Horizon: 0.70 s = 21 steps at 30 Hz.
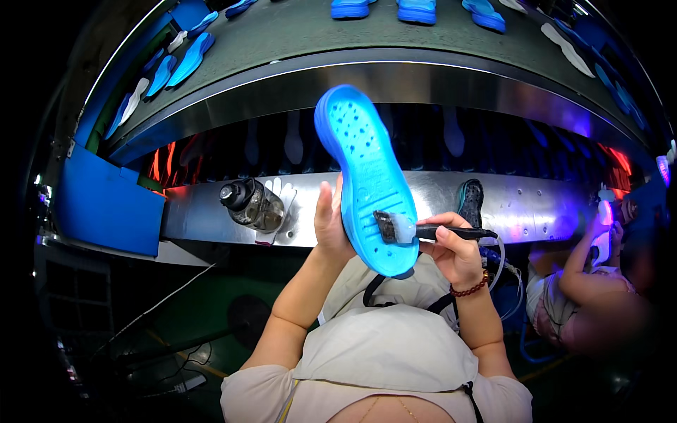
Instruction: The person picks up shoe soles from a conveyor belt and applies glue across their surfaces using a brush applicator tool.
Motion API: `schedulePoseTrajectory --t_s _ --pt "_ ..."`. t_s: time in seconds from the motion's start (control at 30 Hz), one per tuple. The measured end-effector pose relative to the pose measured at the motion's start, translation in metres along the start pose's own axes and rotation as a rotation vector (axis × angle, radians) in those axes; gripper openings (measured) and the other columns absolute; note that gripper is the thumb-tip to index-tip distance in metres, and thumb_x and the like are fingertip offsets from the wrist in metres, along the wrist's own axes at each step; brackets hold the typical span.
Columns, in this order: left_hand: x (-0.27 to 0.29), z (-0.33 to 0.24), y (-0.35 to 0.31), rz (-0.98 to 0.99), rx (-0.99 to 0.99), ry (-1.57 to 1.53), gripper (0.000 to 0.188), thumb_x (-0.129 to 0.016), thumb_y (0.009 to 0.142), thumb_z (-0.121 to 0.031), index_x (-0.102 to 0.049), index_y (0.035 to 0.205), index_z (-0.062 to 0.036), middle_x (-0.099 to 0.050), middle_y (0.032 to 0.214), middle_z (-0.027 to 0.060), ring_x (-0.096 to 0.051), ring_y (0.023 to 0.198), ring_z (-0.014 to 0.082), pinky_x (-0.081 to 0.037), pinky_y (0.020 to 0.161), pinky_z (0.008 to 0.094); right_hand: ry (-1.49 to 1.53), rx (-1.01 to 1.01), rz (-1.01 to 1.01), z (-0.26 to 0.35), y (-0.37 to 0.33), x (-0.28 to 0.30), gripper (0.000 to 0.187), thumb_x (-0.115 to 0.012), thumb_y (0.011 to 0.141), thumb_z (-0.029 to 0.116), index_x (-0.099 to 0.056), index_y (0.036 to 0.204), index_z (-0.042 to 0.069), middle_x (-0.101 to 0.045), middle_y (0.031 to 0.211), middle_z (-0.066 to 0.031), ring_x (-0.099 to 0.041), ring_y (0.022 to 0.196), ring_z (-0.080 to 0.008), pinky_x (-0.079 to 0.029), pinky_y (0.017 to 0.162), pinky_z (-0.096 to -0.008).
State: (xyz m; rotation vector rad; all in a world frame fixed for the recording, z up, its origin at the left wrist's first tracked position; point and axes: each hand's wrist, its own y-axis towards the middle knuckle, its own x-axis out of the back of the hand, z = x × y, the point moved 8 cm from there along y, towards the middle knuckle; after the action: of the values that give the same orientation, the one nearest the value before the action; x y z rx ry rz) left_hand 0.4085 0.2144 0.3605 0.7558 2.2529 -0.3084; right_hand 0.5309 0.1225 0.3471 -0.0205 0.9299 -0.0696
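A bright blue shoe sole [381,176] stands tilted in front of me, its inner face with small holes and ridges toward me. My left hand [333,224] grips it by the left edge, thumb up and the other fingers mostly hidden behind it. In my right hand [455,255] is a brush [458,232] with a black handle and a thin tube at its end. Its pale, dark-tipped bristles press on the wide lower part of the sole.
A steel ledge [331,204] carries a dark bottle [254,204], a white glove [283,192] and a dark shoe sole [470,201]. Beyond it, a green conveyor belt [296,35] bears several blue and white soles. Another person [585,282] sits at the right holding a lit sole.
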Motion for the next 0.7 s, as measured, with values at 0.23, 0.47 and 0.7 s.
schedulePoseTrajectory --t_s 0.23,0.47,0.7 --pt "-0.027 0.011 -0.003 -0.014 0.022 -0.183 0.103 -0.029 0.066 -0.081 -0.029 0.130 -0.0007 -0.046 0.121 0.0174 -0.049 0.107 0.0328 -0.041 0.092 0.0479 -0.536 0.325 0.043 0.024 0.000 -0.028 0.017 -0.057 0.078 -0.002 -0.057 0.094 -0.003 -0.060 0.098 -0.0154 -0.058 0.089 -0.0188 -0.045 0.079 -0.0278" --pt "-0.013 0.003 0.012 0.007 0.019 -0.232 0.092 -0.042 0.071 -0.072 -0.033 0.128 0.0010 -0.050 0.116 0.0184 -0.054 0.101 0.0304 -0.046 0.085 0.0427 -0.810 0.446 0.256 0.039 -0.009 -0.062 0.020 -0.064 0.068 0.000 -0.060 0.087 -0.004 -0.061 0.089 -0.0180 -0.059 0.083 -0.0236 -0.045 0.077 -0.0309" --pt "-0.021 -0.008 0.018 0.061 0.011 -0.262 0.079 -0.042 0.078 -0.063 -0.037 0.125 0.0006 -0.053 0.115 0.0147 -0.054 0.102 0.0246 -0.044 0.088 0.0377 -0.892 0.485 0.376 0.040 -0.005 -0.074 0.022 -0.065 0.068 -0.002 -0.060 0.090 -0.002 -0.063 0.090 -0.0150 -0.060 0.084 -0.0226 -0.046 0.077 -0.0308"
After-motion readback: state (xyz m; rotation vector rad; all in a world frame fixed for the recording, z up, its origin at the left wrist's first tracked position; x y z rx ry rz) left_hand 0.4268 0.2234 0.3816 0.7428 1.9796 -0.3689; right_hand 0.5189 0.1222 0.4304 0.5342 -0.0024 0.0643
